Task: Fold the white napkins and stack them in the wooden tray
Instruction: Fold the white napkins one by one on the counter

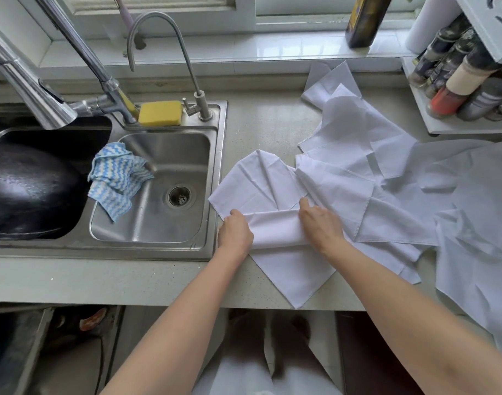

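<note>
Head view, steeply down, close

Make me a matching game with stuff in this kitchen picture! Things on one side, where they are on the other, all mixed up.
Things:
1. yellow sponge
2. blue striped cloth
3. white napkin
4. spice bottles

Places:
A. between the left hand and right hand
B. on the sink's back ledge, by the taps
C. on the white rack at far right
D. draped over the sink divider

Pairs: 1-B, 2-D, 3-A, 4-C
</note>
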Motion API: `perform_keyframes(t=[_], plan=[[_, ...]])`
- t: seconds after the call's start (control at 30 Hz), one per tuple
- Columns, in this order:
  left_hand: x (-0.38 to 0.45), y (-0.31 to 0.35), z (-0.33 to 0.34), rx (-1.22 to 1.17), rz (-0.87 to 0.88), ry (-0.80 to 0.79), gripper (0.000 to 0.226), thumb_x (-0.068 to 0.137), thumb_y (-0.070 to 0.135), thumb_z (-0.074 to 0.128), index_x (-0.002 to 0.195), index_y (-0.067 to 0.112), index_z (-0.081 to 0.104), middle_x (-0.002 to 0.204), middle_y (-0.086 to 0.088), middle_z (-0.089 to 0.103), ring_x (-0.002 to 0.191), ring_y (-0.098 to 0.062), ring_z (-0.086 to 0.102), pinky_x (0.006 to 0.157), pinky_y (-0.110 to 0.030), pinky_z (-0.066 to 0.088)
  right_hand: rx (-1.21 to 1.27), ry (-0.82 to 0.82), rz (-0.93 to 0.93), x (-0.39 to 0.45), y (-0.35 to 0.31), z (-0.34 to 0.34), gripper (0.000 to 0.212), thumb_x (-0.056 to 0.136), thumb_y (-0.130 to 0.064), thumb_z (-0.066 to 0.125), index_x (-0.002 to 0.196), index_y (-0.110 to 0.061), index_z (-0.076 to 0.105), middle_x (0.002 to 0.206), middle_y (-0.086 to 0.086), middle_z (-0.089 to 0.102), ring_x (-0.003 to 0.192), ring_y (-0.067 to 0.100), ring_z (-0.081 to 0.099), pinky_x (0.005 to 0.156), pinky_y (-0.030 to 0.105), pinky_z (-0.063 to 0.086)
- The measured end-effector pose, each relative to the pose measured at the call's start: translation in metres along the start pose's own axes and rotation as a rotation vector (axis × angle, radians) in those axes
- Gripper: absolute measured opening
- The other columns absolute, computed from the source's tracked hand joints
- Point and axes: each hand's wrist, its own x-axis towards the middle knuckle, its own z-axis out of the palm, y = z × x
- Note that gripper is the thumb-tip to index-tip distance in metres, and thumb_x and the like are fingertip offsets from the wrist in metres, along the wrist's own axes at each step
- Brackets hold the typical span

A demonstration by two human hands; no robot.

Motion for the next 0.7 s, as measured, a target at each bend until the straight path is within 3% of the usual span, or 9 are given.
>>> perform_keyframes(t=[0.1,0.17,0.27,0.33,0.4,0.5,0.57,0.63,0.7], plan=[[0.000,0.000,-0.001,0.007,-0.004,0.000,0.021,0.094,0.000,0.041,0.114,-0.005,0.045,0.116,-0.025,0.058,0.105,-0.041,0.056,0.070,-0.035,0.035,0.050,0.193,0.076,-0.012,-0.005,-0.005,0.028,0.088,-0.001,0.051,0.116,-0.005,0.051,0.104,0.013,0.062,0.092,0.032,0.062,0.063,0.037,0.043],[0.001,0.000,-0.001,0.008,-0.004,-0.002,0.022,0.094,0.000,0.041,0.114,-0.006,0.046,0.116,-0.026,0.057,0.105,-0.041,0.056,0.072,-0.036,0.038,0.055,0.375,-0.038,-0.024,-0.011,0.004,0.036,0.082,-0.004,0.064,0.118,-0.003,0.058,0.121,0.017,0.059,0.111,0.035,0.058,0.086,0.042,0.048],[0.000,0.000,-0.003,0.003,-0.014,-0.012,0.023,0.093,0.001,0.042,0.114,-0.006,0.047,0.115,-0.026,0.058,0.105,-0.041,0.056,0.076,-0.038,0.043,0.139,0.269,-0.251,-0.038,-0.017,0.020,0.053,0.097,-0.014,0.047,0.147,-0.006,0.033,0.155,0.013,0.028,0.144,0.030,0.023,0.119,0.040,0.011],[-0.001,0.000,-0.004,-0.008,-0.016,-0.015,0.022,0.094,0.001,0.042,0.114,-0.006,0.047,0.115,-0.026,0.057,0.104,-0.040,0.057,0.074,-0.037,0.041,0.126,0.048,-0.216,-0.037,-0.015,0.030,0.058,0.103,-0.028,0.028,0.152,-0.014,0.000,0.160,0.004,-0.004,0.148,0.021,-0.006,0.118,0.034,-0.012],[-0.001,0.000,-0.004,-0.051,-0.012,-0.011,0.021,0.095,0.001,0.040,0.114,-0.006,0.045,0.114,-0.025,0.058,0.102,-0.039,0.057,0.072,-0.037,0.041,0.132,-0.036,-0.176,-0.033,-0.012,0.040,0.059,0.104,-0.037,0.019,0.147,-0.020,-0.018,0.156,-0.001,-0.023,0.145,0.017,-0.019,0.115,0.031,-0.020],[-0.010,-0.005,0.001,-0.037,0.047,0.103,0.031,0.097,0.007,0.045,0.127,0.001,0.039,0.124,-0.019,0.053,0.108,-0.036,0.054,0.079,-0.040,0.043,0.150,-0.037,-0.181,-0.031,-0.011,0.044,0.060,0.103,-0.038,0.020,0.142,-0.023,-0.024,0.149,-0.004,-0.031,0.142,0.015,-0.025,0.110,0.029,-0.026],[-0.019,-0.006,0.012,0.136,0.298,0.345,0.049,0.092,0.007,0.050,0.139,0.006,0.041,0.137,-0.014,0.047,0.123,-0.035,0.049,0.095,-0.043,0.044,0.156,-0.029,-0.190,-0.031,-0.012,0.044,0.059,0.103,-0.038,0.019,0.141,-0.025,-0.024,0.147,-0.004,-0.034,0.141,0.015,-0.027,0.106,0.027,-0.031],[-0.022,-0.005,0.024,0.249,0.563,0.385,0.055,0.090,0.008,0.040,0.145,0.006,0.038,0.149,-0.014,0.038,0.138,-0.034,0.035,0.112,-0.049,0.030,0.163,-0.031,-0.186,-0.031,-0.012,0.044,0.058,0.103,-0.038,0.019,0.141,-0.028,-0.024,0.146,-0.006,-0.034,0.141,0.015,-0.027,0.107,0.028,-0.030],[-0.017,-0.007,0.037,0.393,0.625,0.177,0.056,0.098,0.020,0.020,0.153,0.011,0.011,0.161,-0.008,0.009,0.148,-0.029,0.004,0.119,-0.046,0.002,0.165,-0.048,-0.189,-0.030,-0.012,0.044,0.057,0.103,-0.039,0.019,0.141,-0.029,-0.023,0.147,-0.006,-0.033,0.142,0.016,-0.025,0.111,0.030,-0.024]])
